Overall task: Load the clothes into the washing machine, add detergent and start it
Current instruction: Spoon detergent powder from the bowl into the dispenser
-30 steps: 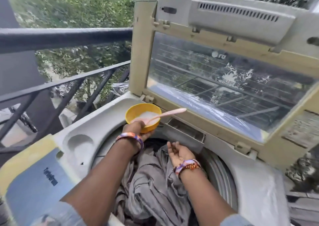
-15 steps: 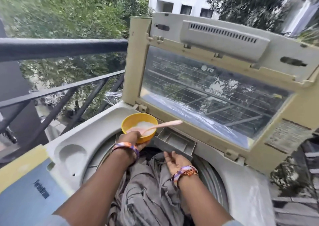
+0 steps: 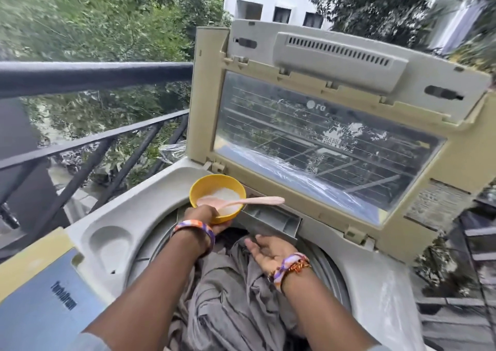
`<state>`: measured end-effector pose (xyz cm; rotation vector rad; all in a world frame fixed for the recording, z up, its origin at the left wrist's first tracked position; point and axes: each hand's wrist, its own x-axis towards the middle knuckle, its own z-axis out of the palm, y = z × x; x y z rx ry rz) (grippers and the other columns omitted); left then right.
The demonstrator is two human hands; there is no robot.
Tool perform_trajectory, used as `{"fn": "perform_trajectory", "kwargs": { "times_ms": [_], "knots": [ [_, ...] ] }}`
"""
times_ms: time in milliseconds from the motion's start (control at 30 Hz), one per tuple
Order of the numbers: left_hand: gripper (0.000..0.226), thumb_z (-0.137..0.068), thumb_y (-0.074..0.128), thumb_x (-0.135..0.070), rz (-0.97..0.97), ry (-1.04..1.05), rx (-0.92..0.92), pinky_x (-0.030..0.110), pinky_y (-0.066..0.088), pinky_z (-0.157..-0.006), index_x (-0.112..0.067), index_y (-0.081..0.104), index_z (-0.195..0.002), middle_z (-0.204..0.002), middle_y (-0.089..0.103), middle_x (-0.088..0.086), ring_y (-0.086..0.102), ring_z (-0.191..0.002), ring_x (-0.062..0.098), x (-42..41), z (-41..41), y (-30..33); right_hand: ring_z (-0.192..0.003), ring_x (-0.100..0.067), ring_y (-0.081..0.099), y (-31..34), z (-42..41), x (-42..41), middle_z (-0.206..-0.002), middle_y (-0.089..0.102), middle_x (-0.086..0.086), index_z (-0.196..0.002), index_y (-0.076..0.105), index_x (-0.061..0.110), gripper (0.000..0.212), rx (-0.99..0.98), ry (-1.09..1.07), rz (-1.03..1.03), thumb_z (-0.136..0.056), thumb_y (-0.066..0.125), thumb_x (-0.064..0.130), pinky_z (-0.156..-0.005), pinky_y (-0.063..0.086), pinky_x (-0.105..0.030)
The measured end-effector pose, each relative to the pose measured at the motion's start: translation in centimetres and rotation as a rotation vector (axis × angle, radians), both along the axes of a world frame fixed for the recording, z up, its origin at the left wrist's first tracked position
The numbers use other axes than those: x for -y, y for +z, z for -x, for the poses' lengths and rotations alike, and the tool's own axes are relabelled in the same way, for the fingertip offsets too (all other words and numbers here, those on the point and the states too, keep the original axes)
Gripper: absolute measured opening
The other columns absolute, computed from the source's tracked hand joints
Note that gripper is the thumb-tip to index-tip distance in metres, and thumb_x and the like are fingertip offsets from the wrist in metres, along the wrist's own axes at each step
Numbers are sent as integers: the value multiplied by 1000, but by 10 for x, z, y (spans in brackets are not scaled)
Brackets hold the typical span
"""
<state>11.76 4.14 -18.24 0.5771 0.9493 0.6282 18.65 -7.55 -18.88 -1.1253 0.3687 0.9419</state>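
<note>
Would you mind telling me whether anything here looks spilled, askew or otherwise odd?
Nothing looks spilled. One thing stands out: the pink spoon lies loose in the yellow bowl of powder, its handle jutting past the rim over the open drawer.

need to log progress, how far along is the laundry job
Loading looks done: grey clothes fill the drum under the raised lid. Detergent is in hand: the left hand grips a yellow bowl of white powder with a pink spoon in it, beside the open detergent drawer. The right hand rests open, palm up. Left: adding powder, closing the lid, starting.
</note>
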Motion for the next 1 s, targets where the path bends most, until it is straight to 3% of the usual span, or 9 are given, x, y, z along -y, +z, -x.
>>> {"fn": "perform_trajectory", "kwargs": {
  "times_ms": [100, 200, 267, 467, 567, 633, 700, 767, 1000],
  "knots": [
    [58, -85, 28, 17, -17, -45, -6, 41, 53, -38, -4, 34, -138, -140, 41, 24, 50, -100, 37, -4, 0, -5, -29, -20, 52, 18, -1, 5, -57, 45, -11, -66, 36, 2, 32, 100, -37, -2, -99, 36, 7, -34, 46, -16],
    [58, -86, 26, 18, -17, -75, 41, 44, 56, -46, -7, 36, -138, -140, 41, 23, 53, -92, 34, 0, -1, -5, -53, -28, 58, 38, -13, 11, -75, 45, -13, -76, 39, 9, 33, 204, -61, -82, -99, 37, 33, -32, 48, -24],
    [58, -87, 26, 18, -37, -115, 60, 38, 54, -38, -7, 36, -138, -134, 44, 24, 53, -79, 31, 6, 0, -1, -50, -28, 61, 47, -23, 19, -77, 50, -16, -81, 43, 5, 41, 252, 19, -81, -97, 35, 42, -34, 49, -24],
    [54, -88, 27, 18, -53, -219, 128, 39, 52, -39, -6, 37, -136, -137, 43, 27, 54, -77, 31, 17, 2, 5, -33, -11, 57, 66, -20, 30, -59, 59, -15, -82, 53, 1, 11, 541, 222, 24, -92, 49, 0, -35, 48, -18],
    [54, -86, 28, 20, -81, -222, 154, 40, 52, -38, -4, 38, -133, -130, 45, 29, 53, -77, 32, 18, 1, 4, -42, -8, 60, 73, -22, 31, -70, 63, -17, -75, 61, 6, 24, 904, 249, 101, -87, 49, -11, -43, 53, -18],
    [59, -86, 28, 21, -69, -207, 167, 42, 53, -40, -7, 35, -138, -129, 43, 27, 52, -79, 34, 17, 0, 2, -58, -12, 64, 78, -24, 35, -80, 70, -17, -81, 71, 6, 20, 1341, 296, 247, -83, 57, -8, -58, 57, -21],
    [63, -85, 28, 22, -72, -199, 168, 50, 56, -57, -10, 34, -139, -133, 41, 25, 51, -89, 38, 16, 0, 1, -74, -16, 67, 81, -23, 41, -88, 74, -14, -90, 74, 3, 18, 1796, 360, 322, -80, 61, -4, -74, 53, -23],
    [66, -85, 28, 24, -87, -195, 163, 57, 46, -81, -12, 34, -139, -141, 36, 25, 46, -102, 39, 16, 0, 1, -84, -21, 69, 81, -22, 46, -92, 74, -14, -94, 73, 3, 22, 2014, 392, 343, -78, 59, -2, -80, 52, -28],
    [72, -83, 25, 29, -163, -164, 204, 63, 38, -93, -13, 34, -140, -145, 33, 25, 42, -106, 38, 21, 4, 6, -79, 4, 57, 76, -19, 45, -79, 70, -4, -96, 72, 1, 20, 1871, 282, 216, -80, 60, -4, -66, 45, -2]
  ]
}}
